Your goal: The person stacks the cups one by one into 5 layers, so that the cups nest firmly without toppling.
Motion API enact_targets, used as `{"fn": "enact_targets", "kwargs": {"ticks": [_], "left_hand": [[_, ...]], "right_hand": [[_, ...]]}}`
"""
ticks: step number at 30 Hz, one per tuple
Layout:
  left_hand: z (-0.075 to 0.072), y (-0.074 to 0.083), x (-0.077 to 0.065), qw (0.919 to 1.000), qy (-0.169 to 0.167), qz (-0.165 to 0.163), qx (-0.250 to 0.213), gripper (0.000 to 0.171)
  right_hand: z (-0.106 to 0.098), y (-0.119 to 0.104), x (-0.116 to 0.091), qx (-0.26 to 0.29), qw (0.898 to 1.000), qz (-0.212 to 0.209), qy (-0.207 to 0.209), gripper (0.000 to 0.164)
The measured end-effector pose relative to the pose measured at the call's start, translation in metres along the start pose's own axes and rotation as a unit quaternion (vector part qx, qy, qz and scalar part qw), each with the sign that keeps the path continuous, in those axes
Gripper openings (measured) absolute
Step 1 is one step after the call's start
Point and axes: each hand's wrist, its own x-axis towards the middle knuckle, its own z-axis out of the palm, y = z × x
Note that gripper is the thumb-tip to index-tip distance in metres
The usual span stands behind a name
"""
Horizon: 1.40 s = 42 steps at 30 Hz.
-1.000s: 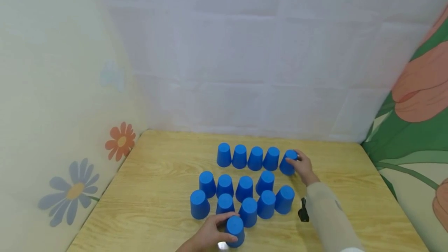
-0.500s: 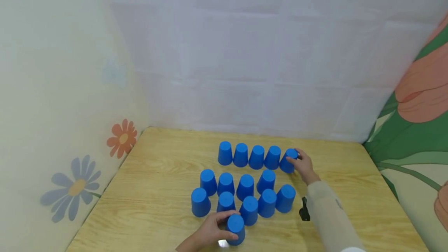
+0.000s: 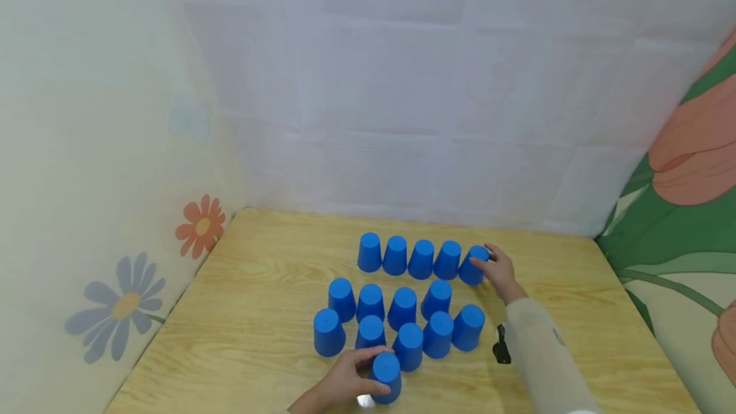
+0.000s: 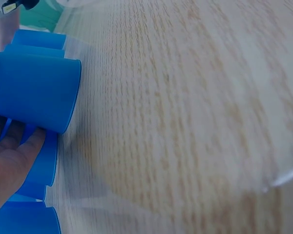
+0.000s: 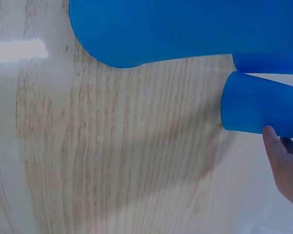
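Note:
Blue plastic cups stand upside down in rows on the wooden table. My left hand (image 3: 346,381) holds the nearest cup (image 3: 386,377), thumb on one side and fingers on the other; the left wrist view shows that cup (image 4: 36,90) with fingers beneath it and other cups behind. At the right end of the back row, my right hand (image 3: 498,271) grips a cup (image 3: 474,266) by its side. In the right wrist view the thumb and a finger touch this cup (image 5: 259,105), while another cup (image 5: 185,29) looms large at the top.
A middle row of cups (image 3: 401,307) and a front row (image 3: 408,346) stand between my hands. A small black object (image 3: 501,345) lies by the right sleeve. White cloth (image 3: 368,114) hangs behind the table (image 3: 247,286); floral panels (image 3: 678,209) flank it.
Both hands stay on the same cups, and no cup has visibly shifted on the table. Only the head view has tilted slightly.

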Motion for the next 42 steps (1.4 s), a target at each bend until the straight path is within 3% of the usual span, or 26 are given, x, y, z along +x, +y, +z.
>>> {"fn": "enact_targets", "kwargs": {"ticks": [8, 16, 21, 26, 29, 42], "left_hand": [[0.001, 0.001, 0.000, 0.9998, 0.001, -0.007, -0.017, 0.050], [0.004, 0.002, -0.001, 0.9989, 0.013, -0.020, -0.041, 0.051], [0.004, 0.004, -0.003, 0.9985, 0.008, -0.016, -0.053, 0.051], [0.001, 0.007, -0.006, 0.9961, -0.010, -0.020, -0.086, 0.051], [-0.001, 0.010, -0.008, 0.9963, -0.015, -0.025, -0.081, 0.050], [-0.007, 0.037, -0.011, 0.9978, -0.043, 0.045, -0.023, 0.048]], "right_hand": [[-0.009, -0.007, -0.003, -0.036, 0.999, -0.030, 0.010, 0.063], [-0.013, -0.013, -0.010, -0.032, 0.998, -0.049, 0.009, 0.063], [-0.016, -0.018, -0.018, -0.011, 0.998, -0.068, 0.001, 0.066], [-0.020, -0.020, -0.028, 0.011, 0.998, -0.063, -0.015, 0.065], [-0.020, -0.020, -0.036, 0.026, 0.997, -0.065, -0.020, 0.066], [-0.014, -0.010, -0.069, 0.051, 0.995, -0.084, -0.028, 0.057]]}}
